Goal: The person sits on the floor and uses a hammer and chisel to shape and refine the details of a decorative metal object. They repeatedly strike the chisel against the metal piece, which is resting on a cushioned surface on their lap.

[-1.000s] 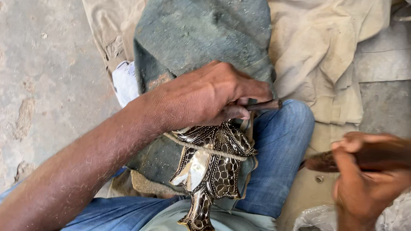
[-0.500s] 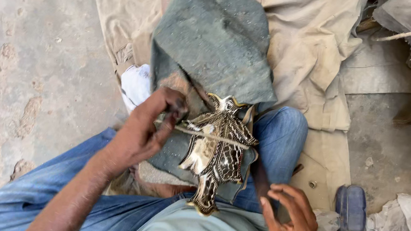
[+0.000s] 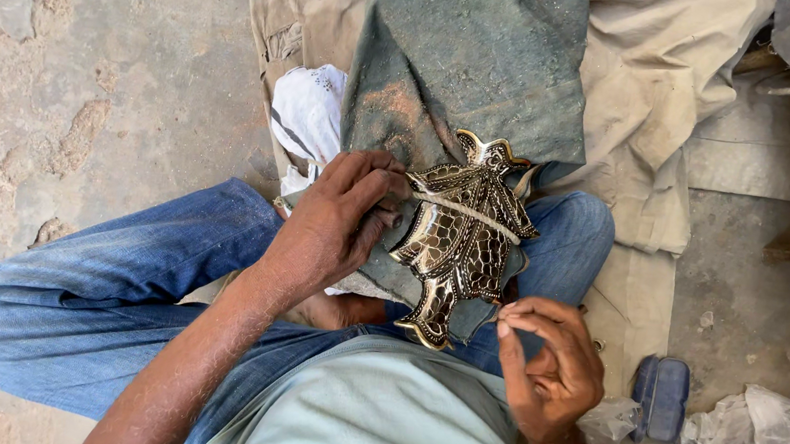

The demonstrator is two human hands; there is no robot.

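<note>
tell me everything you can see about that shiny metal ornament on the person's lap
The metal ornament is a flat, leaf-like casting with scalloped, pointed edges and a narrow tail toward the person's body. Its polished, brass-looking face carries a dark inlaid scale pattern. It lies face up on a grey-green cloth over the jeans-clad knee. A pale cord runs across its upper half. The left hand touches its left edge where the cord starts; the right hand, fingertips pinched, is just beside its lower right edge.

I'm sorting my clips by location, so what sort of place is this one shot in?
Probably an informal floor-level craft workshop. The person sits on a bare concrete floor spread with dusty cloths, an ornate metal piece on the lap, left hand on it, right hand beside it.
</note>
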